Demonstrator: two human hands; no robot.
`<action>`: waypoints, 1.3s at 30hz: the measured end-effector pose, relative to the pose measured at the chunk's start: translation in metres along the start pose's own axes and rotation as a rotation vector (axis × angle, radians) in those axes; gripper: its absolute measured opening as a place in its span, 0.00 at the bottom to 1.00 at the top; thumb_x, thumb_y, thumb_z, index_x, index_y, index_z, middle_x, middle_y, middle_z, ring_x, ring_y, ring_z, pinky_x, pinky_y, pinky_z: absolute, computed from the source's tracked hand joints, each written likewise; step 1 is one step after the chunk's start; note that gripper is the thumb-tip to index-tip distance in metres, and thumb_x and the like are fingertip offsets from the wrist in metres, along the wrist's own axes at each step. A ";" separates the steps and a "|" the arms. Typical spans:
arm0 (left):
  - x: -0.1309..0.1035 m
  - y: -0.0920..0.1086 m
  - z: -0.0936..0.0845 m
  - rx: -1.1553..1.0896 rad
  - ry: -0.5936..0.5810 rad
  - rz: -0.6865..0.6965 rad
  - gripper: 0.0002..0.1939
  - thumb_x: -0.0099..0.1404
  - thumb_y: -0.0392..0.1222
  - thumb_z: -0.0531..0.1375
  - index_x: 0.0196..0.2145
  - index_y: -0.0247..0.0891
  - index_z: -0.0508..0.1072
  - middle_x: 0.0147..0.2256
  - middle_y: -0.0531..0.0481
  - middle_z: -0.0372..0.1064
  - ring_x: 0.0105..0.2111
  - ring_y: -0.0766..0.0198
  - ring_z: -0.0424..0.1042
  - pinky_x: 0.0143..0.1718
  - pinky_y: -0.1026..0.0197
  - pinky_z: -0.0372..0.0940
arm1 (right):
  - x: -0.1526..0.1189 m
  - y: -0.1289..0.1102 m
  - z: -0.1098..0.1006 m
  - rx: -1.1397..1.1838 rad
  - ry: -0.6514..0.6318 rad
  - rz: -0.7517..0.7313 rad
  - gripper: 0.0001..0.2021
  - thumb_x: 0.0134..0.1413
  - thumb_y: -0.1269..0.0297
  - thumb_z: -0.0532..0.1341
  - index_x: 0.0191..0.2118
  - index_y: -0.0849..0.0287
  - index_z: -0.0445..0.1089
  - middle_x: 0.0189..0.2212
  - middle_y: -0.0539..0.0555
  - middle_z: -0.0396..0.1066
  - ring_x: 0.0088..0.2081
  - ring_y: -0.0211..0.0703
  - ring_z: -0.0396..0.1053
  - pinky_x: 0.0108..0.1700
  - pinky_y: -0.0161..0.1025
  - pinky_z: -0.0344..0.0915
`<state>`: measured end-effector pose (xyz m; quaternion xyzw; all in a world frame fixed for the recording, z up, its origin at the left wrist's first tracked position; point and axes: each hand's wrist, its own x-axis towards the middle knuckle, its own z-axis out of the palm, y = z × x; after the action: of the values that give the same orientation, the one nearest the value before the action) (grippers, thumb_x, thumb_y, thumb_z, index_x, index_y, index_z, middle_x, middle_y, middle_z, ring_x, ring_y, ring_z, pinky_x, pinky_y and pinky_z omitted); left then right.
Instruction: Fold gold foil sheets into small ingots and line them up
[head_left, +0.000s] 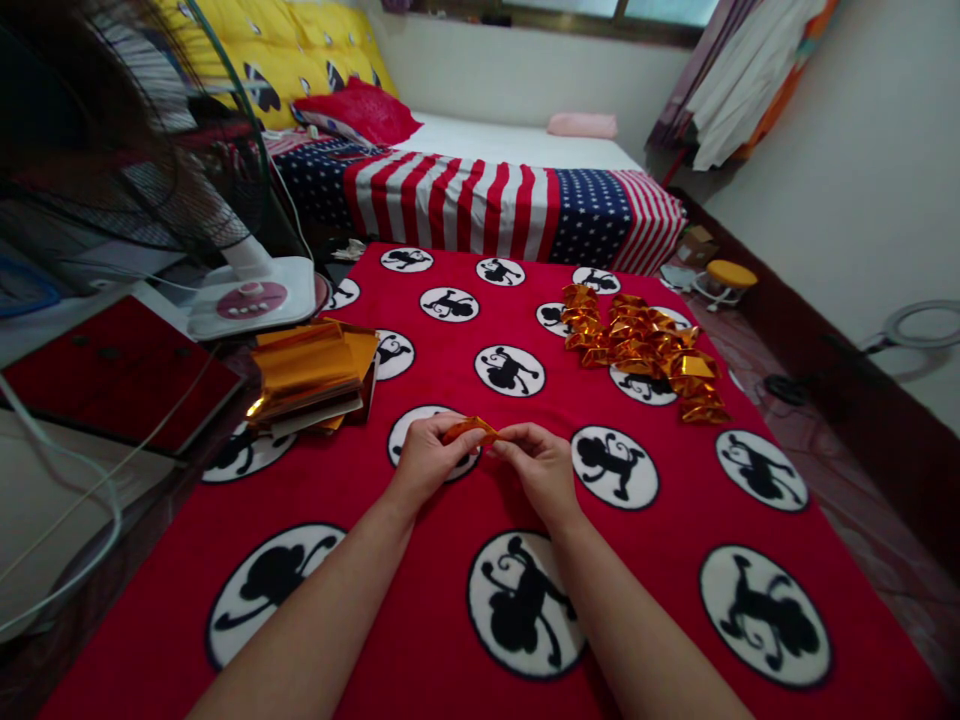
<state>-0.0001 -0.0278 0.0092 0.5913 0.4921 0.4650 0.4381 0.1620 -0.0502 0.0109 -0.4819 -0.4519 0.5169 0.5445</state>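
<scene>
Left hand point(435, 450) and right hand point(536, 465) both pinched on one gold foil piece point(474, 428), held between them over the middle of the red cloth point(525, 420). Flat foil stack point(311, 375) at left by the fan base point(251, 295); folded foil pieces point(641, 345) grouped at far right on the cloth.

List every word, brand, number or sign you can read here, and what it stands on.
No text is readable in this view.
Fan base: any marks by its buttons are too small to read.
Red board beside it: dark smudges, too blurred to tell if they are letters.
Red cloth: black figures in white circles, no words.
Stacked gold sheets and folded gold pieces: no lettering visible.
</scene>
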 end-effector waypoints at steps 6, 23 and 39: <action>-0.002 0.001 0.001 -0.011 0.005 0.014 0.10 0.57 0.45 0.65 0.24 0.36 0.78 0.28 0.48 0.76 0.30 0.62 0.73 0.33 0.64 0.64 | 0.000 -0.003 0.003 0.057 0.038 0.055 0.11 0.37 0.60 0.73 0.27 0.59 0.75 0.23 0.51 0.76 0.26 0.43 0.75 0.34 0.40 0.75; -0.002 -0.002 0.002 -0.017 -0.003 -0.002 0.11 0.58 0.47 0.65 0.25 0.35 0.78 0.26 0.49 0.74 0.27 0.64 0.71 0.30 0.65 0.62 | 0.001 -0.002 0.005 0.092 0.052 0.033 0.14 0.39 0.63 0.72 0.30 0.58 0.68 0.22 0.46 0.72 0.24 0.38 0.73 0.28 0.35 0.74; -0.002 -0.002 0.001 -0.087 0.058 0.098 0.04 0.56 0.40 0.67 0.28 0.37 0.80 0.31 0.48 0.77 0.31 0.64 0.74 0.33 0.65 0.68 | 0.001 -0.002 0.005 0.111 0.025 0.074 0.13 0.40 0.63 0.71 0.34 0.60 0.73 0.26 0.50 0.77 0.28 0.40 0.75 0.33 0.36 0.74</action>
<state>0.0001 -0.0295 0.0068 0.5813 0.4544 0.5237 0.4259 0.1574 -0.0487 0.0138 -0.4739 -0.3972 0.5549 0.5566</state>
